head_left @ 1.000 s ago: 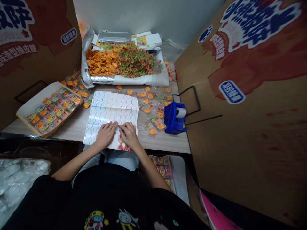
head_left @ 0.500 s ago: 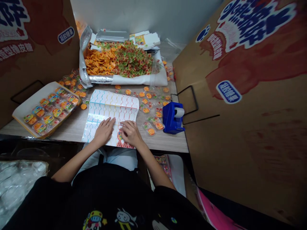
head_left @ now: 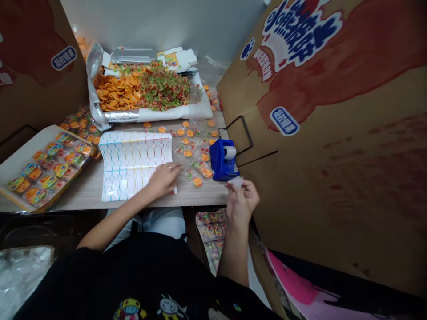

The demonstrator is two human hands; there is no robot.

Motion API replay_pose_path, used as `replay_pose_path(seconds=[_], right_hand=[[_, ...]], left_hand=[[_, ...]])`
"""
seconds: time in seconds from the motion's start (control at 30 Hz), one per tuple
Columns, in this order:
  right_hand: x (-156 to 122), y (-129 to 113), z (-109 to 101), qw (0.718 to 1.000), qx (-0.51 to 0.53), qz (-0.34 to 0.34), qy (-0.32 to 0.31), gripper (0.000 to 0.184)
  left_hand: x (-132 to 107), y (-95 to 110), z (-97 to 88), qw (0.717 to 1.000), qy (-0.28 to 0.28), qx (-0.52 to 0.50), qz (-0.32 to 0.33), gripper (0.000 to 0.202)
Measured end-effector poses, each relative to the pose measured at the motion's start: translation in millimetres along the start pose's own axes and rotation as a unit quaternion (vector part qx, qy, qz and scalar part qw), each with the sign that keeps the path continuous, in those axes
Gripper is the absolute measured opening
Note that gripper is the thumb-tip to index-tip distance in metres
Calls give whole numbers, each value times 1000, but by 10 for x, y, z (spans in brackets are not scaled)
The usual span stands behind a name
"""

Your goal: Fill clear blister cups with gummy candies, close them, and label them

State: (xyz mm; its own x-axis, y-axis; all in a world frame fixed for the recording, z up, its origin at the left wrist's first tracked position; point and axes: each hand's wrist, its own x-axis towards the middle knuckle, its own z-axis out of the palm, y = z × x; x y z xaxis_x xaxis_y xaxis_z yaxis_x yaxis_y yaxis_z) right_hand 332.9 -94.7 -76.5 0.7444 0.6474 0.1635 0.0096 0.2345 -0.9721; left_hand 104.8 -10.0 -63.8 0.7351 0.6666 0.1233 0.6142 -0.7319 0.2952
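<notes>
Right grip [head_left: 242, 205] is clenched in a pinch on a small pale strip [head_left: 236, 181], perhaps tape, held up between thumb and fingers just beside the blue tape dispenser [head_left: 220, 161]. The dispenser stands near the right end of the bench [head_left: 80, 195], which seems to put it within easy reach of that hand. Left grip [head_left: 163, 180] is released, lying relaxed with its fingers loosely spread on the lower right part of a paper sheet [head_left: 133, 166] printed with coloured wavy outlines. Its weight looks enough to keep the sheet from shifting.

Loose candy packets [head_left: 197, 181] are scattered between the sheet and the dispenser, close to the left fingertips and in the path between the two hands. Behind them, a foil and white cloth lining [head_left: 173, 114] holds heaps of orange candy [head_left: 113, 94] and red-green gummies [head_left: 165, 91]. To the left, a white tray [head_left: 33, 144] carries packets set out in tidy rows, apparently kept apart from the loose ones. Printed cardboard panels [head_left: 316, 186] stand along both sides of the bench, hemming in the space, and the right panel rises close behind the raised right hand.
</notes>
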Motion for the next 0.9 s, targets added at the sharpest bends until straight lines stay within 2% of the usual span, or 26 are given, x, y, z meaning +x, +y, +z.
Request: replay_pose_path(seconds=[0.07,0.1,0.2,0.27,0.37,0.47,0.5,0.53,0.57,0.6,0.67,0.7,0.73,0.8,0.9], right_hand=[[-42,53,-7,999,16,44,-7,30],[-58,78,-8,998,19,60,-10,32],[-82,143,-27,997,23,80,3,37],[-92,182,-47,996,19,83,11,40],[-121,223,-36,996,3,87,10,43],[-166,198,69,996,-21,84,3,45],[-179,168,123,996,-29,80,-5,45],[-189,128,184,996,-36,74,-16,46],[-197,80,249,997,-41,66,-29,47],[-202,27,315,997,-44,57,-40,47],[-204,-85,441,996,-45,42,-63,48],[-203,-139,498,996,-46,37,-73,47],[-203,-188,550,995,-47,32,-82,47],[-208,-268,633,994,-54,21,-98,46],[-244,-331,715,992,-68,6,-108,44]], left_hand=[[291,268,92,997,-47,-20,53,36],[411,365,137,996,-66,-21,51,36],[626,481,222,995,-95,-16,-21,35],[662,447,232,993,-101,-23,-62,29],[627,365,211,989,-110,-48,-84,22],[545,356,187,987,-98,-83,-100,19],[512,371,176,982,-80,-124,-113,21],[474,393,159,971,-56,-195,-130,24],[434,416,135,945,-27,-289,-148,27],[391,439,101,904,3,-395,-161,27],[300,478,4,800,45,-574,-168,29],[256,492,-55,763,52,-624,-160,32],[215,505,-116,738,55,-656,-150,35],[150,531,-225,711,61,-687,-135,42],[106,574,-309,695,76,-702,-137,49]])
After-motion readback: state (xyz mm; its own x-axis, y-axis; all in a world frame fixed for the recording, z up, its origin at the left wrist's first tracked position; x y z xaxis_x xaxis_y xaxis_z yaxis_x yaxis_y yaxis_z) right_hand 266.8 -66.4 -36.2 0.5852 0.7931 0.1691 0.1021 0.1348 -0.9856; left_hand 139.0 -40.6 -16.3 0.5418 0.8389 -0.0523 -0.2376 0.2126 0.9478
